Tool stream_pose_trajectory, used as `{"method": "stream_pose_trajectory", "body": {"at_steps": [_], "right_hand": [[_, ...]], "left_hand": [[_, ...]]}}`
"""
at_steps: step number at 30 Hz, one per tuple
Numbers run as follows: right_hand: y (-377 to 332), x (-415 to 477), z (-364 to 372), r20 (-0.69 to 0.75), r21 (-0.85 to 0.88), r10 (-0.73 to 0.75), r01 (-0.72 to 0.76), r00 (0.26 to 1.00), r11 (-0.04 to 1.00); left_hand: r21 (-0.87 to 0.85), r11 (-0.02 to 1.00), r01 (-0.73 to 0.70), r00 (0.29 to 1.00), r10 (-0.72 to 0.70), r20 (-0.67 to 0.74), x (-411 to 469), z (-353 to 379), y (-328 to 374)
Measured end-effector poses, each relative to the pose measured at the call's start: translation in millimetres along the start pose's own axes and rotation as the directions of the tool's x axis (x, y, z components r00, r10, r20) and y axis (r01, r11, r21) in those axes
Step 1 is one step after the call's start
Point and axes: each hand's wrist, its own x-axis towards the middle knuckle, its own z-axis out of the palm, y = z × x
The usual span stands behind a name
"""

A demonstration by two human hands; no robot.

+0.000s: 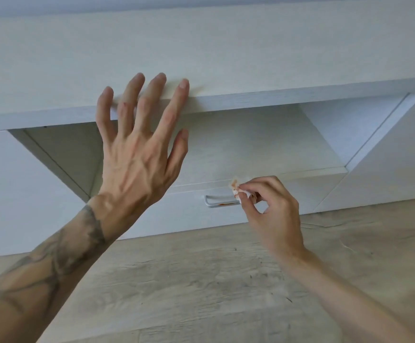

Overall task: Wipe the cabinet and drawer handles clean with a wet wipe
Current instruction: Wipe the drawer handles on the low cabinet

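A white drawer front [191, 214] low in the cabinet carries a silver bar handle [220, 203] with an orange-red smear on its lower edge. My right hand [272, 209] pinches a small crumpled wet wipe [237, 190], stained orange, against the handle's right end, which it hides. My left hand [137, 144] is spread with straight fingers, its fingertips resting on the front edge of the white cabinet top [275, 95].
An open recess [251, 142] lies between the cabinet top and the drawer. White cabinet panels [16, 189] flank it on the left and the right. Light wood-pattern flooring [201, 280] runs under the cabinet and both forearms.
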Motion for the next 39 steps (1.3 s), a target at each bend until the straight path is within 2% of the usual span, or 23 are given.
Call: {"method": "stream_pose_trajectory", "body": {"at_steps": [5, 9, 17, 22, 28, 35, 39], "right_hand": [[3.1, -4.6, 12.0, -0.096, 0.05, 0.074, -0.07, 0.993, 0.996], [5.7, -8.9, 13.6, -0.117, 0.072, 0.114, -0.106, 0.987, 0.992], [17.9, -26.1, 30.8, 0.016, 0.047, 0.142, -0.143, 0.99, 0.989], [28.3, -29.1, 41.9, 0.003, 0.008, 0.173, -0.173, 0.985, 0.985], [29.8, -29.6, 46.4, 0.044, -0.102, 0.038, -0.033, 0.998, 0.994], [43.2, -31.7, 38.5, -0.064, -0.124, 0.048, -0.055, 0.997, 0.991], [31.1, -30.7, 47.3, -0.018, -0.142, -0.065, 0.062, 0.998, 0.988]], "left_hand": [[0.06, 0.998, 0.035, 0.999, -0.035, 0.003, -11.3, -4.7, -20.6], [0.078, 0.996, 0.041, 0.999, -0.04, -0.017, -11.3, 5.0, -25.8], [0.076, 0.994, 0.072, 0.993, -0.065, -0.097, -9.6, 21.2, -22.8], [0.06, 0.995, 0.074, 0.991, -0.066, -0.116, -8.9, 27.4, -24.0], [0.045, 0.996, 0.076, 0.985, -0.068, -0.158, -7.0, 33.9, -24.1], [0.044, 0.996, 0.076, 0.981, -0.067, -0.179, -5.5, 39.1, -25.4], [0.052, 0.994, 0.095, 0.97, -0.081, -0.228, -2.9, 45.4, -24.9]]}}
